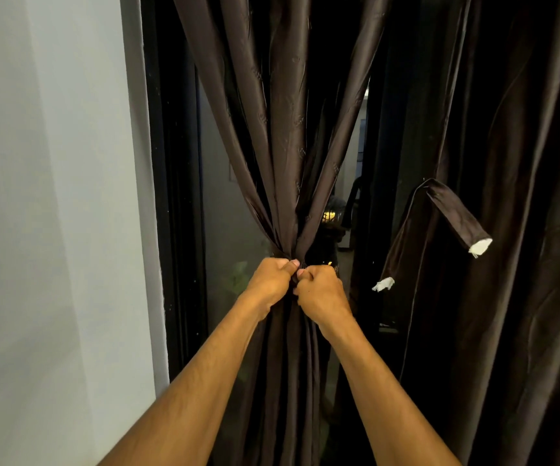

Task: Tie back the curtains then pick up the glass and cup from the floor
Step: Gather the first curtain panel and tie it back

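Dark curtain (pixel 282 136) is bunched tight btwn both fists: left hand (pixel 270 279) & right hand (pixel 320 290) are clenched on the gathered waist, fabric fanning above/below the grip.

Dim indoor light, sharp, edges bowed.

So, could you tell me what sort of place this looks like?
Probably a room in a home, at a glass door or window: dark brown curtains hang beside a plain white wall, and both hands grip the gathered one.
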Tool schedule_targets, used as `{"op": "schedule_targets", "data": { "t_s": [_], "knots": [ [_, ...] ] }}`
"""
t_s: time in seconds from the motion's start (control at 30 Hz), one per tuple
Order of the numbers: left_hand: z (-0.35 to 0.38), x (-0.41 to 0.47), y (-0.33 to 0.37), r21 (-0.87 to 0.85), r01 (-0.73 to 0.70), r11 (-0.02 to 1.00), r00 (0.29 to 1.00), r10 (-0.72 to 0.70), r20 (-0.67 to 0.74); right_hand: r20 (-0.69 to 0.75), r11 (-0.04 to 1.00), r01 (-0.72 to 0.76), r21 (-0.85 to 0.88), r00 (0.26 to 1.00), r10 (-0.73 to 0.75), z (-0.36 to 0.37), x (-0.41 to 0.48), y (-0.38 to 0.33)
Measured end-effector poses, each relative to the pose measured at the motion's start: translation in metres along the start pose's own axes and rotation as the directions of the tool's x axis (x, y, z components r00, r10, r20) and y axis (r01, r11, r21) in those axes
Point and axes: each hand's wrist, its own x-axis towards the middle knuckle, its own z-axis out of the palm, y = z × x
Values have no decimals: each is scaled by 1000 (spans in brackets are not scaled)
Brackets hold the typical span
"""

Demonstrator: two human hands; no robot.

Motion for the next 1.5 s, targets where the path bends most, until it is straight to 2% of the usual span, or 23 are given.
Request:
{"op": "schedule_targets", "data": {
  "t_s": [0.1, 0.23, 0.3, 0.43, 0.53, 0.6, 0.67, 0.7, 0.77, 0.87, 0.93, 1.07, 1.2, 1.37, 1.43, 1.5],
  "knots": [
    [-1, -3, 4, -69, 47, 997, 997, -43, 56, 30, 990, -60, 127, 998, 56, 7, -1, 5],
    [-1, -5, 7, -207, 127, 970, 990, -112, 80, 9, 995, -72, 69, 997, 72, 14, 1, 15],
    [-1, -5, 6, -198, 130, 972, 990, -116, 81, -17, 997, -63, 41, 998, 64, 15, 2, 18],
    [-1, -5, 1, -236, 117, 965, 993, -108, 49, -25, 993, -51, 105, 998, 54, 14, 1, 24],
    [-2, -4, 0, -322, 137, 937, 990, -117, 78, -41, 961, -95, 259, 993, 109, 9, -1, 29],
    [-4, -2, -1, -325, 146, 934, 988, -121, 97, -14, 885, -139, 445, 987, 162, 5, -3, 31],
    [-6, 0, -1, -287, 155, 945, 986, -128, 111, -21, 805, -109, 583, 989, 149, 1, -4, 33],
    [-7, 1, -2, -271, 158, 950, 984, -130, 119, -53, 808, -55, 587, 993, 106, -1, -4, 32],
    [-9, 2, -2, -257, 163, 952, 981, -128, 148, -121, 859, 82, 506, 992, -24, -3, -3, 30],
    [-12, 1, -1, -287, 165, 944, 978, -120, 171, -206, 920, 286, 267, 950, -236, -5, 1, 27],
    [-13, 1, -3, -349, 169, 922, 984, -136, 119, -222, 909, 398, 120, 904, -366, -5, 3, 26],
    [-6, -3, -11, -489, 160, 857, 984, -179, 8, -225, 814, 570, -113, 783, -580, -1, 4, 30],
    [-4, -6, -18, -570, 201, 796, 978, -194, 73, -204, 789, 608, -94, 764, -613, 1, 11, 27],
    [-15, -7, -17, -544, 236, 805, 970, -159, 186, -189, 856, 516, -32, 838, -512, 2, 24, 15],
    [-20, -8, -17, -527, 253, 812, 962, -155, 223, -172, 864, 500, -62, 847, -503, 4, 25, 12],
    [-24, -8, -14, -505, 290, 813, 950, -181, 255, -171, 841, 521, -144, 824, -540, 5, 23, 11]
  ]
}}
